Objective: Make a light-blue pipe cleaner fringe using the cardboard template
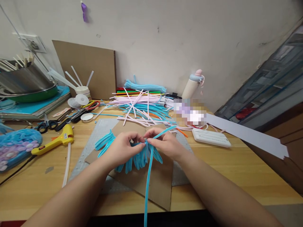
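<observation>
My left hand (126,145) pinches the top edge of a row of looped blue pipe cleaners (139,159), which fans out below and to the left of my fingers. Close beside it, fingertips nearly meeting, my right hand (167,143) is closed on a long blue pipe cleaner (148,183). One end of that stem slants up past my right fingers; the other hangs down over the table's front edge. The exact twist between the fingertips is partly hidden. Beneath lies a piece of brown cardboard (156,192) on a grey cutting mat (82,160).
Loose pink and blue pipe cleaners (142,108) lie behind my hands. To the left are a yellow glue gun (55,140), scissors (46,124) and a blue flowered piece (19,148). A white power strip (210,137) and a bottle (191,86) stand right.
</observation>
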The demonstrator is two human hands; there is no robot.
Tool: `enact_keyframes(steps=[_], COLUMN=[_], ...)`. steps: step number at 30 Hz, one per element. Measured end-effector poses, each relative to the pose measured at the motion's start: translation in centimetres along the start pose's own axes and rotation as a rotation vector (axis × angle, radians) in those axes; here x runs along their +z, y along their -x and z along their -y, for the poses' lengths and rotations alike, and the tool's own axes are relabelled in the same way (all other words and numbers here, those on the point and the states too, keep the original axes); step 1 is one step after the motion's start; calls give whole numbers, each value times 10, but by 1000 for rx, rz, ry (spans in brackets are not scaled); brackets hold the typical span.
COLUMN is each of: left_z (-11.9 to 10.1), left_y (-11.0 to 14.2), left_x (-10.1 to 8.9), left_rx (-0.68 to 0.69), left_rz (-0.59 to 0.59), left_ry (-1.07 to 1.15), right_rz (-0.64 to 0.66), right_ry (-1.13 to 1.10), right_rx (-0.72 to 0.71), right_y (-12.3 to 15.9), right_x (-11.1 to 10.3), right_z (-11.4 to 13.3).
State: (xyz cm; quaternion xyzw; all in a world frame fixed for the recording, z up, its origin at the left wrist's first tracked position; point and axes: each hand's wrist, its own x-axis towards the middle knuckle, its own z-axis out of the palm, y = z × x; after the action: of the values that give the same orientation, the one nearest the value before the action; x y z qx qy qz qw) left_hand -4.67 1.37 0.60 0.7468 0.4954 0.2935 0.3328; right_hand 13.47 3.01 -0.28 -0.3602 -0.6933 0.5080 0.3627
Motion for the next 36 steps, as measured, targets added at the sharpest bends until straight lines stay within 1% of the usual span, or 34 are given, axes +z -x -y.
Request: enact_keyframes(steps=[5,9,11,15,18,21,25,29,32,36], left_z=[0,-1,-1,-2,-4,-4,-3,-2,-3,-4], left_y=[0,-1,-1,1,2,1,0,0,0,1], left_x=[-1,-1,-1,0,1,1,0,0,0,-1], left_rx=[-37,-40,-52,-44,-13,-11,-21,-24,-10,-15], left_rz=[0,-16,-17,8,4,-30,-42,-25,-37,-18], left_ry=[11,32,41,29,-2,-9,44,74,67,122], right_rz=[4,27,26,-80,-101,-53,35,60,86,86], right_ry=[188,137,106,145,159,206,180,82,4,9], right_rx=[-4,-82,-78,29,-21,-58,-14,20,20,0], right_y=[1,2,2,1,1,1,1,2,3,3], right_x=[0,1,2,4,6,6,4,4,5,4], right_z=[2,0,-2,-6,-7,-6,-2,2,2,3])
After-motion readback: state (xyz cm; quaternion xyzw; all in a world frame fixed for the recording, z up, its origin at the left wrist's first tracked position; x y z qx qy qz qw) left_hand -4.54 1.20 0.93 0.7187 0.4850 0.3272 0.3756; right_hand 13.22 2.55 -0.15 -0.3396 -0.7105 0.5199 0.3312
